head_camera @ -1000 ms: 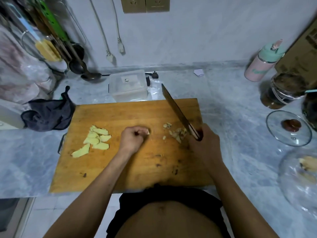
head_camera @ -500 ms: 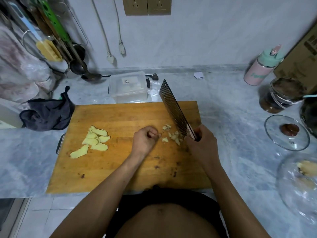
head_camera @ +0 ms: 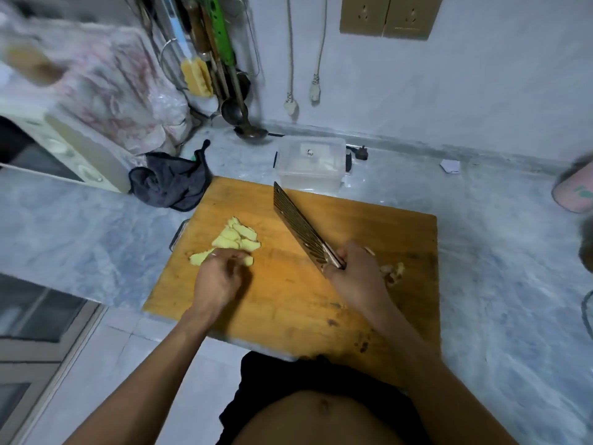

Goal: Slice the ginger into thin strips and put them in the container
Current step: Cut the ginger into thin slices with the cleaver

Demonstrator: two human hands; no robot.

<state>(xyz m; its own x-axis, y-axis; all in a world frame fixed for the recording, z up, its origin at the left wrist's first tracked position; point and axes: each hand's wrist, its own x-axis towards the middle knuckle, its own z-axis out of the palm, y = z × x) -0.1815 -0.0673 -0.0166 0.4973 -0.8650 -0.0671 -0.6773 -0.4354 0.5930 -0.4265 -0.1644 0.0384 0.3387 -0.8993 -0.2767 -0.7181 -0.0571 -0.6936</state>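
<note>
Pale yellow ginger slices (head_camera: 237, 236) lie in a pile on the left part of the wooden cutting board (head_camera: 288, 300). My left hand (head_camera: 216, 277) is at the pile's near edge, its fingers curled down onto the slices. My right hand (head_camera: 356, 274) grips the handle of a cleaver (head_camera: 301, 232), whose ridged blade points up and left above the board. Small cut ginger bits (head_camera: 393, 271) lie just right of my right hand, partly hidden by it. A clear plastic container (head_camera: 309, 162) stands behind the board's far edge.
A dark cloth (head_camera: 170, 184) lies at the board's far left corner, beside a cream appliance (head_camera: 80, 155). A ladle (head_camera: 250, 131) and hanging utensils are near the wall. A pink bottle (head_camera: 574, 194) lies at the right edge. The grey marble counter (head_camera: 497, 252) extends to the right.
My left hand moved left from the cut bits to the pile of slices. The view swung left. The cleaver stays gripped in my right hand, which now partly covers the cut bits.
</note>
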